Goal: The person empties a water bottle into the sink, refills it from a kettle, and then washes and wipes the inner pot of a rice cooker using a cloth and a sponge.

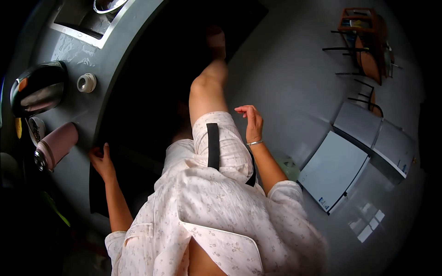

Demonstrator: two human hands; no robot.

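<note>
Your left hand (pixel 103 163) hung loosely open by the counter (pixel 105 62), nearest the pink flask (pixel 61 142) set there; your right hand (pixel 252 122), relaxed and half-open, held nothing beside your shorts (pixel 231 149); neither gripped anything, and how much was done or remaining did not show.

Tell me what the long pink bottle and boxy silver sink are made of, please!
The long pink bottle looks like smooth painted metal, since its silver end gleams, but plastic is possible. The boxy silver sink seems stainless steel, because its rim has a pale metallic shine.
</note>
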